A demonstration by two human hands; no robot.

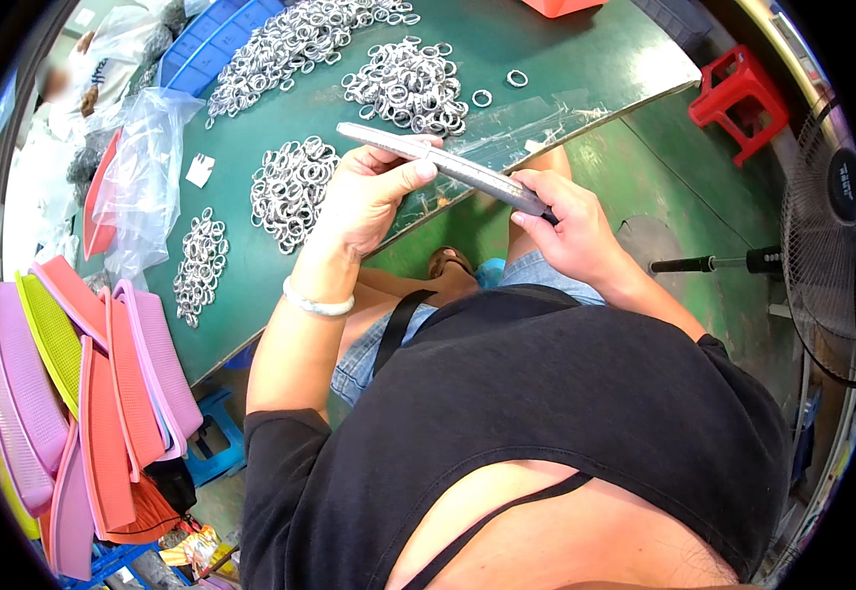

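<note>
Over the table's front edge I hold a long, narrow grey metal tool with a dark end, slanting down to the right. My left hand is closed around its left part, thumb on top near the middle; a pale tip sticks out beyond the fingers. My right hand grips the dark right end between thumb and fingers. Its exact kind I cannot make out. Close to my left hand lies a pile of small silver-grey rings. Another ring pile lies farther off, with two loose rings to its right.
The green table bears a larger ring heap, a smaller one, a blue bin and a plastic bag. Pink, purple and green plastic baskets are stacked at left. A red stool and a fan stand right.
</note>
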